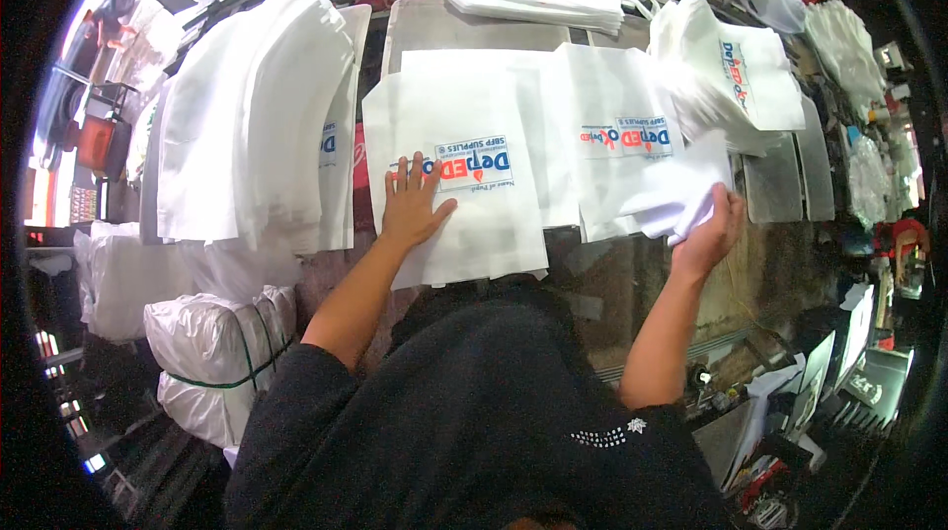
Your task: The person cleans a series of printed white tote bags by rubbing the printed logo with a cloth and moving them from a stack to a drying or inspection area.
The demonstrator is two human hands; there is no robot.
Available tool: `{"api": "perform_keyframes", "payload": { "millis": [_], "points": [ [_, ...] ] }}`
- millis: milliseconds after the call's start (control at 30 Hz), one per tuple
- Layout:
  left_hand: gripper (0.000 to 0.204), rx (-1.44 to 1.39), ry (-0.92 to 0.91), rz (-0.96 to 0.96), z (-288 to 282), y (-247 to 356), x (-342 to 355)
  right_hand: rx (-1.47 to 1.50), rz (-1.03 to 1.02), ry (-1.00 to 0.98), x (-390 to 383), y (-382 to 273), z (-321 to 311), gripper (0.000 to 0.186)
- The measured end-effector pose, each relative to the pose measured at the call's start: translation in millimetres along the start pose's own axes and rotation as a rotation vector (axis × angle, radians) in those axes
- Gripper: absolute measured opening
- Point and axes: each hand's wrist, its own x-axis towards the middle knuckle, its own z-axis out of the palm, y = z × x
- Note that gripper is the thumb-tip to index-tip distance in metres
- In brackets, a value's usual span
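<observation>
Near a grey board, a white bag lies under spread left fingers; right fingers clamp white fabric.

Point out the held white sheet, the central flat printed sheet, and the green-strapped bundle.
Held white sheet [681, 188]: head view, on its curled middle.
Central flat printed sheet [470, 174]: head view, on its printed panel.
Green-strapped bundle [209, 347]: head view, on its white wrapping.

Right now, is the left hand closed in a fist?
No, the left hand lies spread open on a printed white sheet.
</observation>
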Motion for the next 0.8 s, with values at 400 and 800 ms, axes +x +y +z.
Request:
{"api": "perform_keyframes", "payload": {
  "millis": [400,800],
  "points": [
    [0.075,-0.614,0.571,-1.014,64,-36,-107,0.704,0.152,-0.361,174,37,-56,0.027],
    [0.025,-0.911,0.155,-0.908,-52,7,-100,0.475,0.411,-0.744,154,53,34,0.016]
  ]
}}
